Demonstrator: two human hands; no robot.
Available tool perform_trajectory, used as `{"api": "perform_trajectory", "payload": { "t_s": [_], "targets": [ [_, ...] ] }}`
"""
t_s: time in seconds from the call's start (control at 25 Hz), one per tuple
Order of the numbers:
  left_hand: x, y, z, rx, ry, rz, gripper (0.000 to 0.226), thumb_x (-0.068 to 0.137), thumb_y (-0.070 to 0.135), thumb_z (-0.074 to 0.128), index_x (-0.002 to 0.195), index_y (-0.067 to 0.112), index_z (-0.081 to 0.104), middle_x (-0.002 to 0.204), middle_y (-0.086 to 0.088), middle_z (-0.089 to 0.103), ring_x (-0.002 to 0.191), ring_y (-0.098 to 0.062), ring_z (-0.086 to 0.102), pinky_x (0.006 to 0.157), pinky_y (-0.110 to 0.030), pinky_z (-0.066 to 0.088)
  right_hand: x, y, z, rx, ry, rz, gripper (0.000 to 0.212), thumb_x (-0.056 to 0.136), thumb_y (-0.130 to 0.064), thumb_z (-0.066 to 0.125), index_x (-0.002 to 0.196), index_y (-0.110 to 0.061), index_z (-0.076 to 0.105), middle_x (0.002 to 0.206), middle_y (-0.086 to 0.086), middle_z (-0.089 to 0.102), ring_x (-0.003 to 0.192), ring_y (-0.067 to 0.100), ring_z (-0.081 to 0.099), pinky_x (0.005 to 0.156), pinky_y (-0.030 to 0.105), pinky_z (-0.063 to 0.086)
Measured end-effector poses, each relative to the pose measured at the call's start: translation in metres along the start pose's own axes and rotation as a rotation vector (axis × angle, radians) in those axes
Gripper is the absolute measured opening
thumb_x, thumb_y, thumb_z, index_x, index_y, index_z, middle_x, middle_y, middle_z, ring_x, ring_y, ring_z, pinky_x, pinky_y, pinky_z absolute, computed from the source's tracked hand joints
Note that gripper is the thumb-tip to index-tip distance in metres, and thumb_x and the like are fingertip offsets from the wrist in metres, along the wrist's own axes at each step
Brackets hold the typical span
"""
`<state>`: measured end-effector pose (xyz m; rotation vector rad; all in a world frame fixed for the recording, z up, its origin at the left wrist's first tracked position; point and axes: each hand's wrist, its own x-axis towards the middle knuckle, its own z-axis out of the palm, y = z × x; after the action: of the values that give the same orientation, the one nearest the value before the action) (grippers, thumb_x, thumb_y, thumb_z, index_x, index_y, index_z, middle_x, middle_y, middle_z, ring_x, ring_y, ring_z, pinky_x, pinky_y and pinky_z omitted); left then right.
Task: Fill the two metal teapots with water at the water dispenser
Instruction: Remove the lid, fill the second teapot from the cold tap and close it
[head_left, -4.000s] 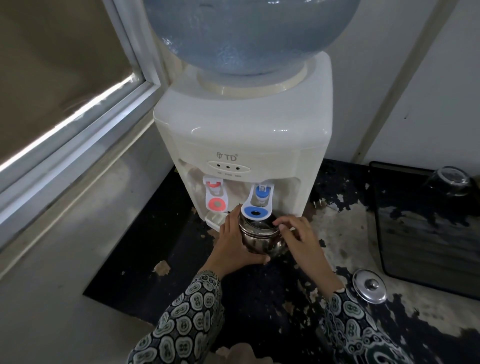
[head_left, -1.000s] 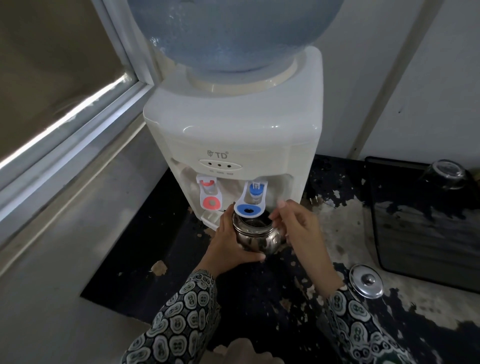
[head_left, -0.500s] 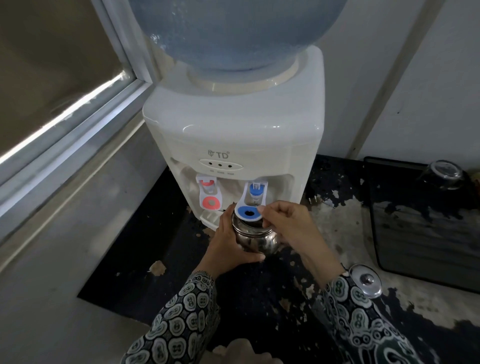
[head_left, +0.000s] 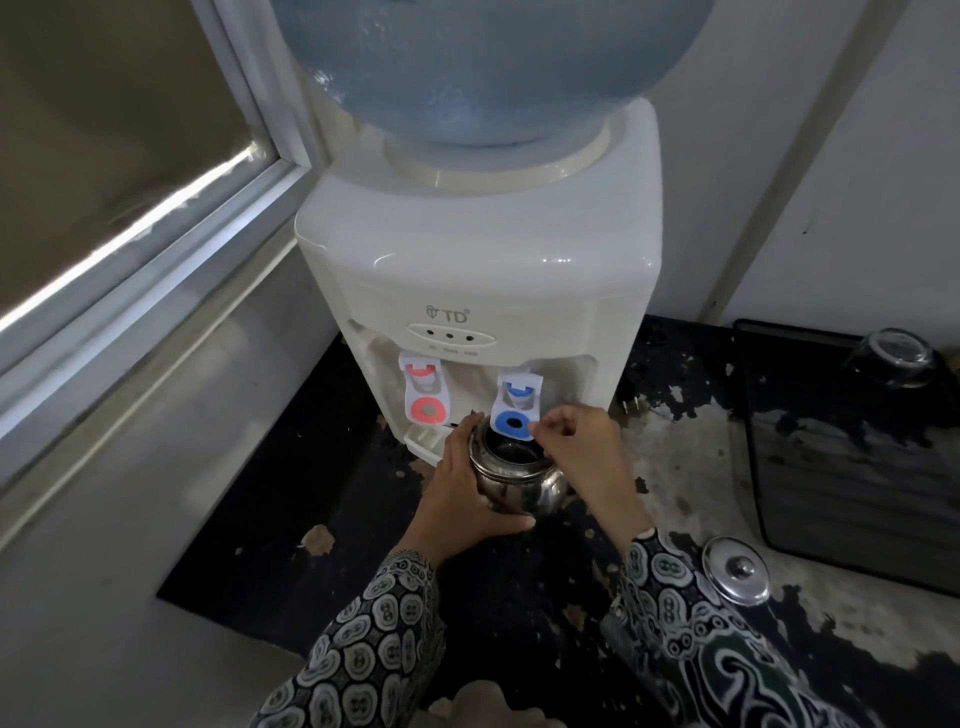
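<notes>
A white water dispenser (head_left: 483, 270) with a blue bottle (head_left: 483, 67) on top stands on the counter. A round metal teapot (head_left: 519, 480), lid off, sits under the blue tap lever (head_left: 515, 413). My left hand (head_left: 467, 488) wraps around the teapot's left side and holds it there. My right hand (head_left: 582, 447) pinches the right edge of the blue lever with its fingertips. The red tap lever (head_left: 426, 400) to the left is untouched. Only one teapot is in view.
A metal lid (head_left: 736, 570) lies on the worn black counter (head_left: 291, 483) to the right of my right sleeve. A dark tray (head_left: 852, 467) with an upturned glass (head_left: 893, 356) is at the far right. A window frame (head_left: 156, 223) runs along the left.
My right hand has moved from the teapot's right side up to the blue lever and now grips its edge. The left hand keeps its hold on the teapot.
</notes>
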<state>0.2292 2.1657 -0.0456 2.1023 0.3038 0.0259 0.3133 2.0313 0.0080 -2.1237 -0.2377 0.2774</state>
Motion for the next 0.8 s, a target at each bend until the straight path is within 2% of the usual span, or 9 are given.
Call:
{"api": "perform_trajectory", "payload": {
  "t_s": [0.08,0.2,0.28,0.4,0.44,0.56,0.68,0.8],
  "targets": [
    [0.000,-0.001,0.000,-0.002,0.001,0.013,0.125,0.047,0.036,0.088,0.140,0.038,0.004,0.147,0.005,0.022,0.137,-0.014,0.030,0.111,-0.042,0.035,-0.004,0.004,0.003,-0.010,0.046,-0.076,0.007,0.082,-0.027,0.064,0.080,-0.021,0.068,0.065,-0.010,0.062,0.062,0.006,0.059,0.061,0.025,0.049],
    [-0.001,-0.002,0.000,-0.035,0.001,0.019,0.122,0.047,0.035,0.088,0.140,0.035,0.009,0.146,0.005,0.027,0.136,-0.014,0.033,0.110,-0.041,0.036,-0.019,0.016,0.005,0.188,0.157,-0.166,0.008,0.085,-0.016,0.062,0.088,-0.023,0.065,0.066,-0.012,0.058,0.061,-0.001,0.054,0.058,0.009,0.042],
    [-0.001,-0.003,-0.001,-0.045,-0.002,0.031,0.118,0.046,0.036,0.088,0.138,0.033,0.014,0.144,0.004,0.031,0.134,-0.014,0.036,0.109,-0.041,0.038,-0.031,0.032,0.000,0.290,0.233,-0.115,0.012,0.088,-0.014,0.057,0.089,-0.025,0.062,0.075,-0.012,0.061,0.068,0.000,0.056,0.061,0.008,0.044],
    [-0.003,-0.005,-0.001,-0.016,0.009,0.059,0.112,0.047,0.035,0.089,0.136,0.027,0.021,0.142,0.004,0.033,0.132,-0.013,0.038,0.109,-0.041,0.038,-0.042,0.058,-0.009,0.356,0.333,0.048,0.008,0.089,-0.015,0.055,0.095,-0.018,0.059,0.090,-0.010,0.060,0.086,0.017,0.059,0.071,0.014,0.045],
    [-0.004,-0.006,-0.001,0.001,0.023,0.068,0.108,0.046,0.036,0.089,0.132,0.029,0.024,0.141,0.004,0.034,0.130,-0.013,0.039,0.108,-0.041,0.038,-0.042,0.062,-0.012,0.346,0.325,0.075,0.012,0.088,-0.016,0.057,0.100,-0.017,0.056,0.096,-0.009,0.056,0.091,0.017,0.057,0.076,0.018,0.046],
    [-0.012,-0.005,0.006,0.011,0.087,0.062,0.101,0.047,0.036,0.090,0.124,0.031,0.026,0.137,0.004,0.038,0.125,-0.012,0.043,0.107,-0.039,0.040,-0.032,0.064,-0.014,0.294,0.112,0.132,0.021,0.086,-0.020,0.061,0.106,-0.017,0.054,0.114,0.001,0.054,0.095,0.018,0.058,0.082,0.034,0.053],
    [-0.025,-0.008,0.017,-0.018,0.164,0.034,0.107,0.047,0.036,0.091,0.131,0.028,0.025,0.140,0.003,0.038,0.128,-0.011,0.042,0.103,-0.019,0.036,-0.030,0.065,-0.018,0.313,0.023,0.090,0.014,0.086,-0.009,0.059,0.100,-0.010,0.063,0.106,0.011,0.065,0.091,0.023,0.064,0.082,0.039,0.056],
    [-0.044,-0.007,0.036,-0.004,0.221,0.014,0.095,0.046,0.040,0.091,0.117,0.035,0.029,0.144,0.002,0.035,0.126,-0.011,0.043,0.088,-0.002,0.031,-0.042,0.078,-0.034,0.298,-0.012,0.046,0.016,0.085,-0.006,0.060,0.097,-0.013,0.067,0.102,0.003,0.067,0.097,0.020,0.063,0.091,0.040,0.051]
  ]
}}
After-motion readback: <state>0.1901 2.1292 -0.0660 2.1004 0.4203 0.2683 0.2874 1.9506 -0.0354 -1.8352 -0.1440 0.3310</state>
